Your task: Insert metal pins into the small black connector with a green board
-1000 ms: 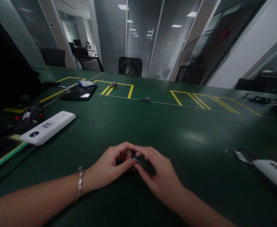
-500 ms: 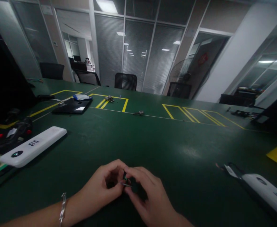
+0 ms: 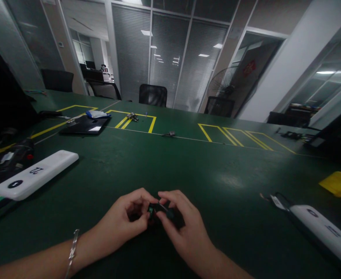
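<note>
Both hands meet low in the middle of the head view, above the green table (image 3: 124,166). Thumb and fingers of my left hand (image 3: 130,215) pinch a small green and black part (image 3: 151,210). My right hand (image 3: 185,221) has its thumb and fingertips closed on a dark, thin piece (image 3: 163,208) right beside that part. Whether the two pieces touch is too small to tell. A silver bracelet (image 3: 72,250) circles the left wrist.
A white device (image 3: 37,174) and black gear (image 3: 12,159) lie at left; another white device (image 3: 324,226) and yellow material (image 3: 339,184) at right. Farther back are a black flat case (image 3: 86,124), small metal parts (image 3: 132,117) and a small dark tool (image 3: 169,134).
The fingertips of my two hands have moved slightly apart, and the dark piece now shows between my right fingers. The whole view has shifted a little.
</note>
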### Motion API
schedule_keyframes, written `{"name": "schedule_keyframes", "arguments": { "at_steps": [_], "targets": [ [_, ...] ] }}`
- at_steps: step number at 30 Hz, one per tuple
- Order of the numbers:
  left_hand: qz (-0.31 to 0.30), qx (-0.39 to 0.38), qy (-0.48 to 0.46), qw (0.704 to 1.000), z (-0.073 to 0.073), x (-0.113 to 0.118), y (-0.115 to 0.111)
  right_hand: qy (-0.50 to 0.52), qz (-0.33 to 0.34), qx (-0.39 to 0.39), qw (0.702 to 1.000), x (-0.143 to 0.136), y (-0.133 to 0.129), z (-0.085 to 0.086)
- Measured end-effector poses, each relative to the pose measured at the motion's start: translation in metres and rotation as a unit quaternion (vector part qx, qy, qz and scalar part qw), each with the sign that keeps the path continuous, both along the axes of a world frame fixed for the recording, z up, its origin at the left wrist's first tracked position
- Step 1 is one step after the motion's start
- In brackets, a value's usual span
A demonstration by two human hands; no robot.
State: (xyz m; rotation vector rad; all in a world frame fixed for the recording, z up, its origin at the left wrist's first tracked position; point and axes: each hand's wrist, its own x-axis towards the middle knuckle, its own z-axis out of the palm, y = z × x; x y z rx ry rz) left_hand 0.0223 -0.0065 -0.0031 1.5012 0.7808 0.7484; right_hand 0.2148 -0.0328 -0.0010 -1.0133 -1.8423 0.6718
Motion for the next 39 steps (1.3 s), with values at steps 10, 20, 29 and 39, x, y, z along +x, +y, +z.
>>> {"name": "schedule_keyframes", "arguments": {
  "at_steps": [10, 20, 29, 39],
  "targets": [
    [0.032, 0.019, 0.029, 0.999, 0.003, 0.000, 0.002, -0.005, 0.011, -0.041, 0.999, 0.001, -0.001, 0.003],
    [0.021, 0.017, 0.039, 0.999, 0.005, -0.001, 0.002, -0.002, 0.010, -0.061, 0.998, 0.001, 0.000, 0.001],
    [0.022, 0.002, 0.067, 0.998, 0.011, -0.002, 0.003, -0.012, 0.014, -0.081, 0.997, 0.002, 0.001, -0.001],
    [0.009, 0.030, 0.054, 0.998, 0.005, -0.009, 0.010, -0.048, 0.009, -0.074, 0.996, 0.005, 0.004, 0.008]
  ]
}}
